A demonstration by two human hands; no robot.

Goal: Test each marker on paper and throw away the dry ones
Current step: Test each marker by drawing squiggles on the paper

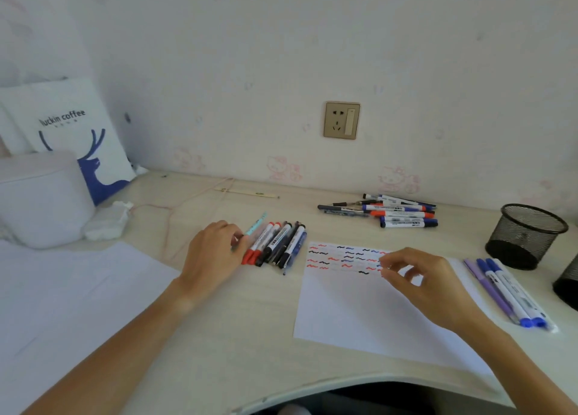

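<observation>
The left hand [212, 252] is pinching a teal pen [255, 225] beside a marker row [275, 247] on the surface [219, 321]. The right hand [428, 286], grip loose and holding nothing, is hovering over the scribbled paper [359, 314].

white paper [369, 314], red, blue, black squiggles; black mesh cup [525, 236].

Left hand [212, 252] curled, right hand [428, 285] loose
</observation>
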